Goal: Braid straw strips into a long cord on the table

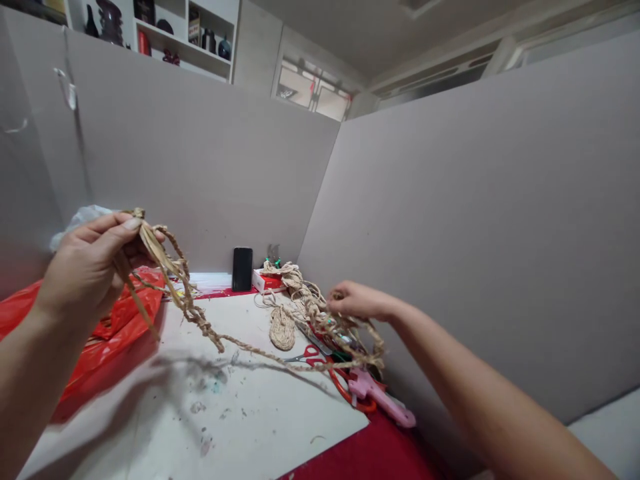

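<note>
Pinched between the thumb and fingers of my left hand (pixel 103 250) is a braided straw cord (pixel 200 323), with loose flat strands hanging from the held end. The cord droops across above the table to the right, where its far part gathers in loops. My right hand (pixel 360 300) is closed around some of those loops, its fingertips partly hidden. Beneath it lie a tangle of paler braided cord (pixel 305 293) and a flat, sole-shaped woven piece (pixel 283 328). Red-handled scissors (pixel 313 355) and a pink glue gun (pixel 383 398) rest just below the right hand.
A red plastic bag (pixel 115 353) fills the table's left side. A black phone (pixel 243 269) stands upright at the back, beside a small red-and-white box (pixel 267 280). White board (pixel 240 413) covers much of the red tabletop (pixel 345 453). Grey partitions (pixel 200 153) rise behind and right.
</note>
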A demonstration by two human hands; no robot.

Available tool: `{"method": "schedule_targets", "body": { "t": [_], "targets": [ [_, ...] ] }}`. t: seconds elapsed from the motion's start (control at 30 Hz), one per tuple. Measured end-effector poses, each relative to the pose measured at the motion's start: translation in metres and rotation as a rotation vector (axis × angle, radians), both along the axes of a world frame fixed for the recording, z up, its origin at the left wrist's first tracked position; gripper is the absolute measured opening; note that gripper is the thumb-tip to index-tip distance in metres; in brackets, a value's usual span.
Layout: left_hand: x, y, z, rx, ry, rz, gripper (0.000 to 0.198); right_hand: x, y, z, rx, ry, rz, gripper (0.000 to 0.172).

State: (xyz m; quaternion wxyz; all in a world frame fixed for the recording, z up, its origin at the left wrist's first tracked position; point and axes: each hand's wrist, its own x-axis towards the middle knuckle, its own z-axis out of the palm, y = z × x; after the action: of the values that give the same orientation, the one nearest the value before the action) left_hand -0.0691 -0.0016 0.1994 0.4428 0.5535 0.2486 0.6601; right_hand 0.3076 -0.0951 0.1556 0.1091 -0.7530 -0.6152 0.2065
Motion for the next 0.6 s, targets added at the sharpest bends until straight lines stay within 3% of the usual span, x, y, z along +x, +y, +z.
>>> {"method": "schedule_targets", "body": {
  "t": [0.07,0.17,0.3,0.4,0.53,0.6],
  "targets": [
    [-0.001,0.001,-0.003,-0.004,-0.008,-0.074,0.008,0.006,-0.012,0.034,0.082,0.095,-0.014,0.018],
    [-0.005,0.005,-0.009,-0.036,-0.021,-0.128,0.007,0.008,-0.027,0.075,0.295,0.426,-0.069,0.019],
    [-0.012,0.012,-0.019,-0.07,-0.044,-0.14,0.004,0.004,-0.038,0.114,0.535,0.602,-0.119,0.018],
    [-0.018,0.019,-0.025,-0.088,-0.055,-0.146,0.006,-0.004,-0.037,0.128,0.66,0.634,-0.146,0.028],
    [-0.026,0.026,-0.025,-0.124,-0.064,-0.152,0.006,-0.015,-0.03,0.131,0.581,0.599,-0.199,0.029],
    [-0.03,0.028,-0.023,-0.125,-0.058,-0.154,0.006,-0.02,-0.027,0.131,0.621,0.593,-0.197,0.029]
  ]
}}
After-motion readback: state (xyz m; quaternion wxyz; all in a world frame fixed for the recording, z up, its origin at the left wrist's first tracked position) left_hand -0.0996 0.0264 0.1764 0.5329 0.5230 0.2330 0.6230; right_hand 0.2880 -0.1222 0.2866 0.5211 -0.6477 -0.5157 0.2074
